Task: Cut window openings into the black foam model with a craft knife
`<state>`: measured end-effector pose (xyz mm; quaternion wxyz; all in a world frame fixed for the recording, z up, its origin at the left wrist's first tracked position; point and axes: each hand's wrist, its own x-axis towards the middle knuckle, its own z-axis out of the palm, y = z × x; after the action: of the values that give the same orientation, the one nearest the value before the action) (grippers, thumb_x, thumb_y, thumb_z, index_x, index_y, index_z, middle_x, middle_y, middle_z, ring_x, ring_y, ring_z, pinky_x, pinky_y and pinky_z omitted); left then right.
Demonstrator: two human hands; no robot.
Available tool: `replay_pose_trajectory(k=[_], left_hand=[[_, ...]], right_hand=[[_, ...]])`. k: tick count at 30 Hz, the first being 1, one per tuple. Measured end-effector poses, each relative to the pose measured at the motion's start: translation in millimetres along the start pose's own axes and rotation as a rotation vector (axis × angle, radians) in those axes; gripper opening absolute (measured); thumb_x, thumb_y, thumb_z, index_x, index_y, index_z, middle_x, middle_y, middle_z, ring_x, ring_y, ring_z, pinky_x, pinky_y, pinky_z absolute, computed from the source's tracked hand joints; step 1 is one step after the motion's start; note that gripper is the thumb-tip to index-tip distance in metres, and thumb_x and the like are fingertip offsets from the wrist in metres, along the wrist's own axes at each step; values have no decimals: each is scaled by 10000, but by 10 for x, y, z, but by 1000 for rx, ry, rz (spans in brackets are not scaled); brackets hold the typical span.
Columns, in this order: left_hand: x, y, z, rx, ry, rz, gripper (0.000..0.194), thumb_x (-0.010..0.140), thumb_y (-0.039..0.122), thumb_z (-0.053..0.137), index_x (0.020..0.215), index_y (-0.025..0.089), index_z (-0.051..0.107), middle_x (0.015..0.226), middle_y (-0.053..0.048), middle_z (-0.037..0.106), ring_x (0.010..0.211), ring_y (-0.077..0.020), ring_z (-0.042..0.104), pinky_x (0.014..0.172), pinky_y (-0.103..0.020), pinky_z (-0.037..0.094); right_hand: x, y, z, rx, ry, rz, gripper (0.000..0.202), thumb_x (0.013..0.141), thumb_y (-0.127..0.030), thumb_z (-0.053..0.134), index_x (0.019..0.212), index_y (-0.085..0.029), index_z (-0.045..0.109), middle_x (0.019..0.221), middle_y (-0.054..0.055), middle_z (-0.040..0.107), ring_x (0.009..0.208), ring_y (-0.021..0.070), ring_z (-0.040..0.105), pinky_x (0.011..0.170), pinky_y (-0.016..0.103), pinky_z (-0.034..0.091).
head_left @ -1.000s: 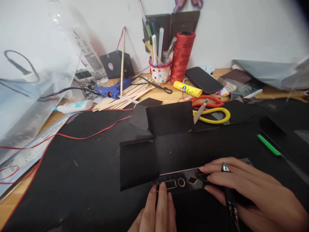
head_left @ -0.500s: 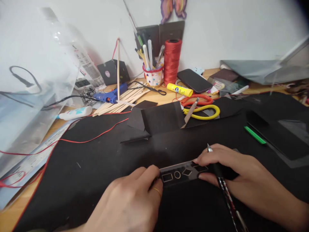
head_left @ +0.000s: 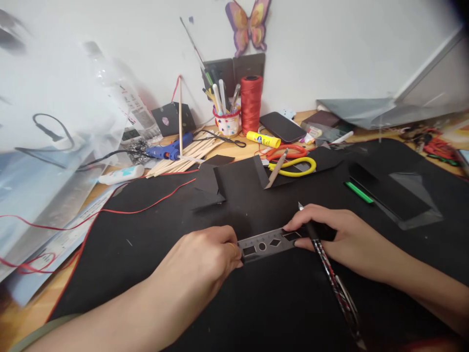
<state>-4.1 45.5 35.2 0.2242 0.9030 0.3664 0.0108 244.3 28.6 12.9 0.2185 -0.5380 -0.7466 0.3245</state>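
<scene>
A clear plastic ruler [head_left: 268, 244] with cut-out shapes lies low over the black mat [head_left: 154, 244]. My left hand [head_left: 208, 259] pinches its left end, fingers closed. At the other end, my right hand [head_left: 326, 230] grips the ruler between thumb and fingers. A dark patterned pen [head_left: 331, 278] is also tucked in my right hand, its tip pointing away from me and its clip end toward me. Just beyond the ruler stands a folded black paper piece [head_left: 240, 178] with raised flaps. Whether the ruler touches the mat, I cannot tell.
Scissors [head_left: 309, 166] with yellow and red handles lie behind the folded paper. A glue stick [head_left: 263, 139], phone [head_left: 283, 126], red thread spool [head_left: 251, 103] and pen cup [head_left: 227, 121] line the back. To the left are a blue glue gun [head_left: 170, 148] and wooden sticks [head_left: 183, 161]; a green strip [head_left: 359, 192] lies right.
The camera view has shifted, so the scene sits differently in the picture. The ruler appears lighter and more tilted toward view; both hands keep hold of its ends.
</scene>
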Motion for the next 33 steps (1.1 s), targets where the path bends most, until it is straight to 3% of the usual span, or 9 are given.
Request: replay_pose_trajectory(k=[9,12,17,20,23,28,31,33], left_hand=[[-14,-25,6,-70,6,0,208,864,176,426,755,165,603,843,-10,546,626,-90,539,584,-200,409],[-7,-29,7,-71,5,5,216,868,180,418,761,158,603,844,-15,544,629,-88,537,590,-197,407],[-18,-14,21,-51,11,3,234,867,161,401,738,154,596,822,-17,535,637,-92,528,578,-189,400],[-20,2,6,-11,-2,25,239,864,140,398,730,141,596,797,-22,533,622,-93,524,557,-189,389],[-21,16,-12,14,-19,29,252,864,126,395,717,130,599,778,-26,531,611,-93,522,541,-186,382],[-37,-3,19,16,11,40,248,869,145,402,720,134,600,779,-27,535,631,-98,534,561,-186,394],[-40,-23,40,30,26,52,245,872,157,403,723,142,597,781,-26,538,641,-102,542,568,-191,402],[-35,-33,39,42,17,56,239,871,165,406,735,144,602,789,-28,542,646,-106,548,573,-199,409]], right_hand=[[-6,59,-8,29,-24,-101,112,744,-223,588,856,-214,582,899,19,617,862,155,574,800,323,430],[-9,57,-30,60,-23,-62,156,738,-290,606,875,-219,583,920,23,623,862,162,581,794,315,432],[-23,-34,-69,216,205,37,215,846,-385,437,946,-229,545,809,17,647,759,143,594,670,272,444],[19,-158,-88,270,275,74,307,877,-399,356,935,-208,589,614,1,549,567,109,512,497,237,381],[142,-341,-82,340,297,82,280,838,-384,446,813,-181,637,511,-35,361,456,66,348,390,213,237],[389,-578,117,754,140,116,27,747,-195,524,748,-169,519,473,-80,315,404,36,247,370,196,144],[436,-531,304,820,15,108,94,729,-161,521,684,-171,439,468,-90,324,422,37,259,397,192,184],[426,-446,389,814,16,41,133,721,-161,546,657,-168,429,493,-89,338,441,37,289,418,189,227]])
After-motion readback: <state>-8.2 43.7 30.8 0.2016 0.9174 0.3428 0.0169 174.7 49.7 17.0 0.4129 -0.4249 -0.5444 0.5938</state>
